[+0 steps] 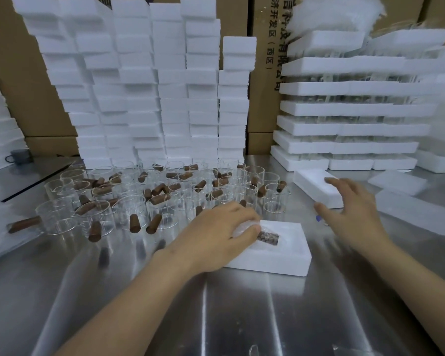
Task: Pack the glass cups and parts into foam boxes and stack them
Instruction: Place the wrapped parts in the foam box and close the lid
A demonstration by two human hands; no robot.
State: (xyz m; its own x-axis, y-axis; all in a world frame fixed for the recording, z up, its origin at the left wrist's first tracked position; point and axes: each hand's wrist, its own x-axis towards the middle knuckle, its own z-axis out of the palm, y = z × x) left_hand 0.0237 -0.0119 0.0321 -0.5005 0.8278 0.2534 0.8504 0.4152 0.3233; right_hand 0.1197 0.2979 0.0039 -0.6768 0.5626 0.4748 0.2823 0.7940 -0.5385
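A wide steel table carries everything, and along its far edge stand tall stacks of closed foam boxes. To the right of them are layered foam trays with glassware between the layers. In front of the boxes there is a dense crowd of glass cups, many with a brown wooden handle lying on or beside them. Near the middle of the table lies one open foam box, and its foam lid lies apart, further back and to the right. The left hand is at the left end of this box. Its fingers are curled over a clear wrapped bundle, probably a cup in plastic film, and they hold it down in the cavity. Just beside the thumb a small dark speckled piece sits in the box recess. The right hand is blurred, with fingers spread and straight and nothing in it, over the near corner of the lid; I cannot tell if it touches. The step in hand seems to be filling this box. The next move would call for taking the lid, aligning it square over the base and pressing evenly, so the glass is not pinched.
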